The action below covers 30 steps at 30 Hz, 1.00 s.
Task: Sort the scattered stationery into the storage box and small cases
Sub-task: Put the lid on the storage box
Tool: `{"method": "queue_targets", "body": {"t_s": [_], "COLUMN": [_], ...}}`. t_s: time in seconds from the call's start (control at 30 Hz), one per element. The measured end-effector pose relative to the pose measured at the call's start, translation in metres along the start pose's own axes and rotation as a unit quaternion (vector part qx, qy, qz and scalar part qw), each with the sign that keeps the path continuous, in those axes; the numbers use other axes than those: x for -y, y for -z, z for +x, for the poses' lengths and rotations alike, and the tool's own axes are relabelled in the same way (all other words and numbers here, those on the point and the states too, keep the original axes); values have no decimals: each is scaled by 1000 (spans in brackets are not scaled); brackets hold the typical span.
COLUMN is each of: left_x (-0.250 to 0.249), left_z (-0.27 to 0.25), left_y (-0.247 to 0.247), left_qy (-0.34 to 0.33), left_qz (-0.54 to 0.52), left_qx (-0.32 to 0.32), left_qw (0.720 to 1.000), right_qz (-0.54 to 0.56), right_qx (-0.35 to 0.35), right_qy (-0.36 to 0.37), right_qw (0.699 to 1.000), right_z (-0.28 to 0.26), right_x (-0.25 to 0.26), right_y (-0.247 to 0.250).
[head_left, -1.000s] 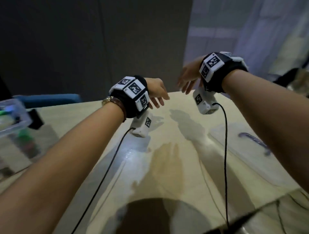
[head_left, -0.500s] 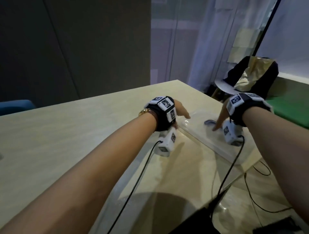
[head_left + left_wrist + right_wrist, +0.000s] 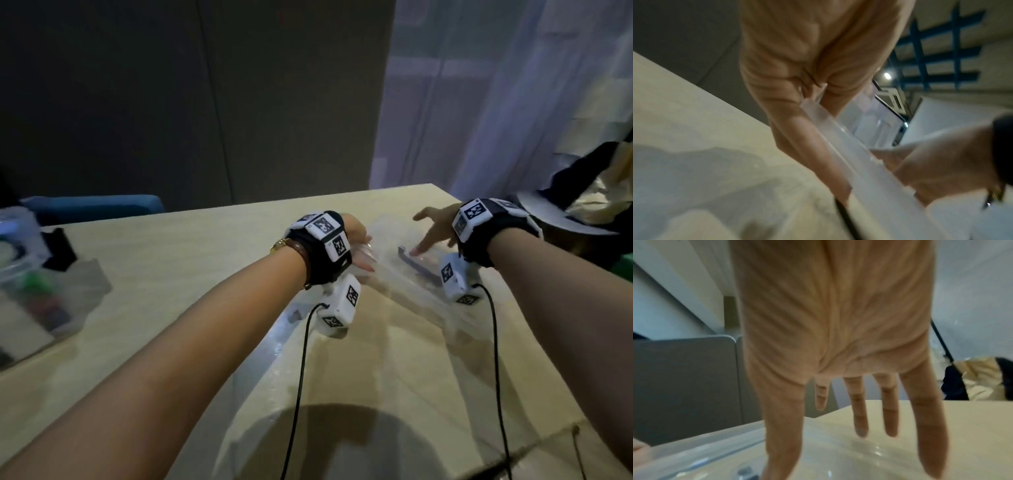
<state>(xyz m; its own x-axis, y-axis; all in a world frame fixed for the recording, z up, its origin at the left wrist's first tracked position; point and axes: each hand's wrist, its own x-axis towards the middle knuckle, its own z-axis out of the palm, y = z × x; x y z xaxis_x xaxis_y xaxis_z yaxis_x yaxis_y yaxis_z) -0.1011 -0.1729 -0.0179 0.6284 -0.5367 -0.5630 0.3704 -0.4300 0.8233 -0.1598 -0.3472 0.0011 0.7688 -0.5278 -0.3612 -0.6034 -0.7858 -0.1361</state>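
Overhead, left hand (image 3: 356,245) gripping near-left edge of clear lid (image 3: 394,270) at right of table (image 3: 191,260); right hand (image 3: 433,228) spread above it; storage box (image 3: 24,274) far left. Closer, left fingers (image 3: 813,154) curled round lid's (image 3: 840,142) rim. Opposite, right fingers (image 3: 859,404) straight, parted over clear plastic (image 3: 701,457).
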Motion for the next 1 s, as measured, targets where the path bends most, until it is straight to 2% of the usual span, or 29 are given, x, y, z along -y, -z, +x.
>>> {"method": "queue_targets", "body": {"t_s": [0.07,0.13,0.23,0.3,0.37,0.4,0.43,0.5,0.57,0.6,0.67,0.7,0.8,0.87,0.93,0.97,1.0], "left_x": [-12,-24,-26,-19,-7,0,7,20,30,35,45,49,59,72,82,85,88], "left_z": [-14,-37,-77,-99,-126,-138,-151,-177,-195,-202,-219,-234,-270,-284,-293,-295,-298], "left_y": [24,57,111,150,182,197,208,226,254,268,290,290,292,307,321,326,324], "left_qy": [-44,-114,-196,-232,-245,-249,-247,-233,-166,-153,-168,-181,-234,-273,-321,-338,-349], "left_qz": [-17,-9,14,27,5,-5,-11,-21,-15,-31,-133,-181,-289,-387,-453,-474,-472], "left_qx": [-38,-124,-266,-320,-354,-372,-389,-416,-431,-424,-385,-369,-326,-320,-338,-338,-347], "left_qw": [998,986,944,918,902,894,888,879,887,892,898,894,869,821,760,740,731], "right_qz": [83,109,196,306,418,473,532,621,679,715,781,794,796,774,738,723,712], "right_qx": [-28,-63,-101,-120,-64,-1,63,137,146,143,154,158,182,211,215,212,212], "right_qy": [25,49,68,89,115,136,155,188,238,262,296,306,335,355,387,402,412], "right_qw": [996,991,973,940,899,871,830,749,679,632,528,501,470,480,509,521,528], "right_z": [7,12,19,23,26,23,16,3,-20,-30,-55,-66,-92,-102,-109,-110,-110], "right_x": [22,53,107,145,182,200,218,254,290,307,335,345,372,386,397,402,407], "right_y": [7,10,5,2,-3,-7,-10,-15,-17,-17,-15,-13,-9,-12,-20,-25,-30]}}
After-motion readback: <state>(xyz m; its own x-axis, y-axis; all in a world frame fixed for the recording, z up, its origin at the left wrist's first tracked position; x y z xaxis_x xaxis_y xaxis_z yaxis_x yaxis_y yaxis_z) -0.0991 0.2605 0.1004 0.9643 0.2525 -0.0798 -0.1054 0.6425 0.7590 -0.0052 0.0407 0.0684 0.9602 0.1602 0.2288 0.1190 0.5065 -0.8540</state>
